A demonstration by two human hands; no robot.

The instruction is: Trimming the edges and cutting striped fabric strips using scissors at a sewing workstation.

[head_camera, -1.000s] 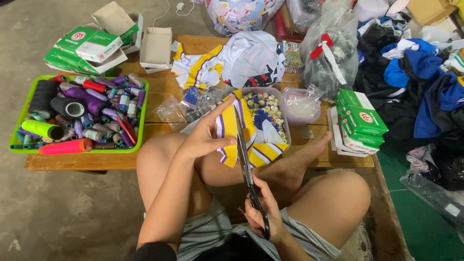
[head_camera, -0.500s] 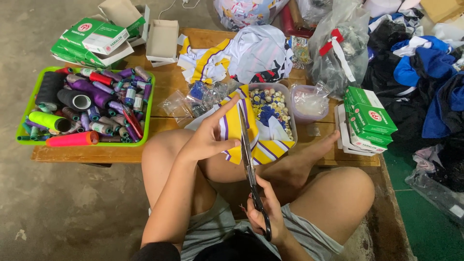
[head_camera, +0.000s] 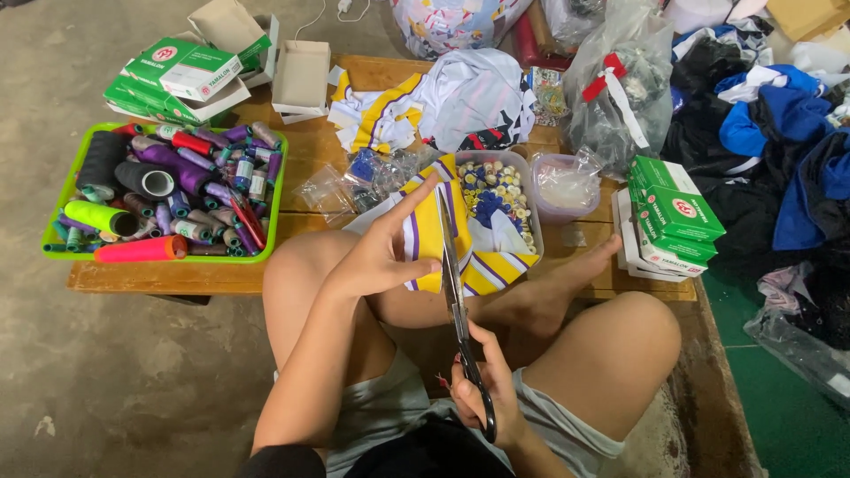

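At frame centre, the left hand (head_camera: 376, 257) pinches yellow striped fabric (head_camera: 434, 235); the right hand (head_camera: 482, 389) is clamped on the scissors (head_camera: 456, 301).

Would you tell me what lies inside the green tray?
The green tray holds thread spools in many colours, large cones and a pink one. Whatever sits beneath the pile is covered.
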